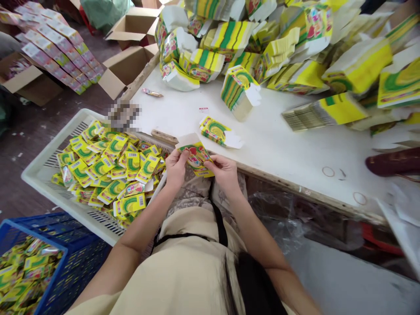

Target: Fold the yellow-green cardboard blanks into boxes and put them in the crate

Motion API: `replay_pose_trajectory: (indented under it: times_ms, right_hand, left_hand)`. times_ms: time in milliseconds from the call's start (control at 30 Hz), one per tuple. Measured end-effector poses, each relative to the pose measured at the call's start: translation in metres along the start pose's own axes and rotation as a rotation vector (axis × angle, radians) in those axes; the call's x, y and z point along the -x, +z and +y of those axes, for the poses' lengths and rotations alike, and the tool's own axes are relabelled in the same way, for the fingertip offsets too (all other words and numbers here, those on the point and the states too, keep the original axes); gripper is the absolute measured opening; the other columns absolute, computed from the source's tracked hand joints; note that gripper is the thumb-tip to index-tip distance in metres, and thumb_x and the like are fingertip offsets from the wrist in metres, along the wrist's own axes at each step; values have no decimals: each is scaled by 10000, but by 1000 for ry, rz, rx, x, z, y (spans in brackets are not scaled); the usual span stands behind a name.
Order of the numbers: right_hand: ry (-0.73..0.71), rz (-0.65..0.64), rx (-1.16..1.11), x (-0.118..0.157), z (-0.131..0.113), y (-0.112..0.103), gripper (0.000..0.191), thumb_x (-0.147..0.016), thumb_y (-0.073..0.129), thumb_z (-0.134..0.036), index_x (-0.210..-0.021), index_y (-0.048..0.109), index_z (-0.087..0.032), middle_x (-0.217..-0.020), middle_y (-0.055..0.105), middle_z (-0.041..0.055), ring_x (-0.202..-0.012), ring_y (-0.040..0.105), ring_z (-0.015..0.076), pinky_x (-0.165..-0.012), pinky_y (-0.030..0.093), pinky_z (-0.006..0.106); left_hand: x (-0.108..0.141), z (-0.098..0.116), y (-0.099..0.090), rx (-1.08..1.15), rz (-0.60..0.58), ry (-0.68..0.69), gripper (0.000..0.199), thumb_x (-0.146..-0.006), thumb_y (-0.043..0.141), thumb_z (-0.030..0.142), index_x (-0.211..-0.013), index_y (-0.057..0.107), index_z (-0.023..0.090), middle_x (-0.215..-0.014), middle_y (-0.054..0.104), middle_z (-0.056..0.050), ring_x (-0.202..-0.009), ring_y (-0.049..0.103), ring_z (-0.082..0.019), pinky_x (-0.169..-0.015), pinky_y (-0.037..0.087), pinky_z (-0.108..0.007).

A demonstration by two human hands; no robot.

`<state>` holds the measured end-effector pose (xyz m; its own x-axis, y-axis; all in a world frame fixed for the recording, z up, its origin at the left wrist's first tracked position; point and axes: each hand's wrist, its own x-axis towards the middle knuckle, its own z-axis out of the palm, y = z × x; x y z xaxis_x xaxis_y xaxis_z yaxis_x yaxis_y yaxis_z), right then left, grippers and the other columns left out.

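Between my two hands, at the table's front edge, is a yellow and green printed carton (196, 156) with a pale flap at its upper left. My left hand (176, 168) pinches its left side, thumb on the printed face. At the lower right corner, the fingers of my right hand (223, 171) are closed on the same carton. Just beyond lies a single flat carton (216, 132) with white flaps. A small stack of folded cartons (240, 92) stands further back on the white table (278, 162).
Left of my lap, a white basket (39, 168) holds many small yellow boxes; a blue crate (82, 245) with more is below it. Piled carton stacks (229, 37) cover the table's back. Open cardboard boxes (126, 65) stand beyond. A dark red object (393, 162) lies at right.
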<state>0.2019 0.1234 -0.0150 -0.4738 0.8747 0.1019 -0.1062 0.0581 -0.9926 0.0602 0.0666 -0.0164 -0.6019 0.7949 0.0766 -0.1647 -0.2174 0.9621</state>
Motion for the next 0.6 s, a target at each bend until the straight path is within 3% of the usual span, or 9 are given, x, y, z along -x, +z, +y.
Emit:
replay_pose_trajectory:
  times_ms: [67, 133, 233, 333, 400, 500, 600]
  right_hand:
    - [-142, 55, 139, -2, -1, -12, 97, -816, 695, -294, -844, 754, -223, -801, 724, 14, -715, 644, 181, -686, 532, 328]
    - [-324, 92, 385, -3, -6, -24, 119, -861, 664, -274, -896, 774, -243, -839, 737, 26, -776, 647, 193, -736, 526, 353]
    - [-587, 23, 766, 0, -18, -31, 188, -924, 599, -226, -966, 774, -281, -883, 751, 25, -884, 631, 198, -870, 486, 392]
    - [-805, -126, 892, 9, -31, -22, 203, -949, 570, -211, -987, 743, -311, -907, 749, -20, -931, 618, 162, -1028, 420, 388]
    - [-880, -163, 881, 15, -36, -13, 192, -949, 569, -196, -985, 711, -319, -965, 737, -43, -1013, 612, 151, -1138, 339, 400]
    - [-763, 17, 748, 22, -38, -8, 274, -907, 633, -259, -1176, 628, -312, -1254, 649, 29, -1276, 513, 235, -1196, 270, 500]
    - [-393, 129, 445, 24, -30, -5, 569, -918, 598, -404, -1441, 416, -274, -1482, 466, 116, -1404, 404, 288, -1167, 342, 519]
  left_hand:
    - [-3, 17, -12, -70, -94, 15, 342, -826, 686, 518, -965, 704, 205, -956, 729, -45, -900, 685, -207, -876, 550, -374]
    - [-8, 42, -26, -185, -207, 68, 423, -864, 630, 538, -1122, 682, 207, -1114, 715, -89, -1041, 672, -236, -937, 530, -391]
    - [-11, 75, -36, -436, -386, 174, 732, -785, 700, 580, -1385, 505, 209, -1382, 574, -145, -1299, 530, -296, -1064, 450, -433]
    - [-4, 83, -29, -761, -610, 138, 1065, -560, 886, 503, -1451, 400, 180, -1459, 483, -180, -1343, 467, -363, -1090, 421, -480]
    - [2, 76, -21, -868, -715, 68, 980, -600, 866, 427, -1428, 402, 184, -1390, 546, -154, -1261, 543, -345, -1026, 474, -458]
    - [11, 62, -17, -935, -648, 59, 712, -733, 747, 358, -1352, 430, 207, -1226, 635, -90, -1097, 639, -282, -914, 525, -395]
    - [18, 52, -19, -981, -549, 170, 728, -742, 733, 347, -1359, 370, 216, -1235, 613, -101, -1080, 641, -274, -892, 524, -382]
